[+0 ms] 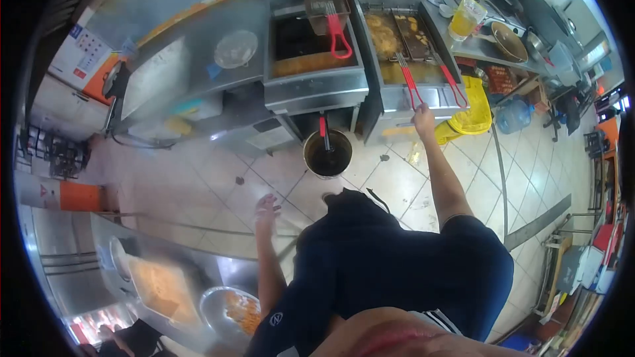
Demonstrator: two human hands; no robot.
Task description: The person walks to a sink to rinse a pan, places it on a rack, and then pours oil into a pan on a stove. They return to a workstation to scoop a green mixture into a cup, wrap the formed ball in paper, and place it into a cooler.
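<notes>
Your right hand (424, 121) is closed at the lower end of a red handle (408, 79), which reaches over the front edge of the right fryer (428, 98). This handle belongs, as it seems, to the frying basket on the left side of this fryer, where golden food (382, 32) lies in bubbling oil. I judge that the step in hand is the handling of this basket during frying, but if you lift it or only steady it, I cannot tell. Just beside, a second basket (413, 34) with some browned pieces has its own red grip (452, 84), which you do not touch.

Your left hand (266, 210) is open, with fingers apart and nothing in it, over the tiled floor (225, 188). The fingers look whitish, maybe from flour.

For any move of the basket, a firm hold and a level, slow motion are needed, because hot oil can drip or splash. The second grip stands near, so your wrist needs care there. A dark bucket (327, 170) stands on the floor before the left fryer (316, 86).
</notes>
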